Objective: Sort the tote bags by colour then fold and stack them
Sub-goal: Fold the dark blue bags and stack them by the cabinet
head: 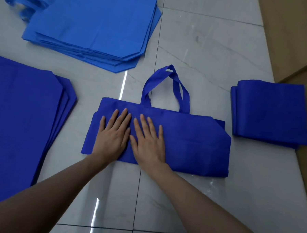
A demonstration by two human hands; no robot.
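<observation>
Dark blue tote bag [192,141] lies flat mid-scene on the floor, already doubled over lengthwise, its handles [166,85] sticking out on the far side. Left hand [112,133] and right hand [148,139] are both spread flat, palms down, side by side on the left half of the bag, pressing it and gripping nothing. Step in hand looks like smoothing the fold before the next one. To do it well: sweep the palms outward from the centre toward the right end to push air out, keep the near folded edge straight, tuck the handles in over the body so they don't poke out of the finished packet, then fold crosswise to match the folded stack [270,111] lying at right, well apart from the bag. The thin fabric probably springs back, so the crease wants firm pressure. A pile of flat dark blue bags [21,113] waits at left; a lighter blue pile [93,24] sits far left, unfolded, so sorting looks done and folding is early. The surface is glossy pale grey marble-look tile [206,39] with dark grout lines and streaks of reflected light; it is likely slippery under the fabric. A brown cardboard sheet [292,34] lies along the right edge, the folded stack partly on it.
</observation>
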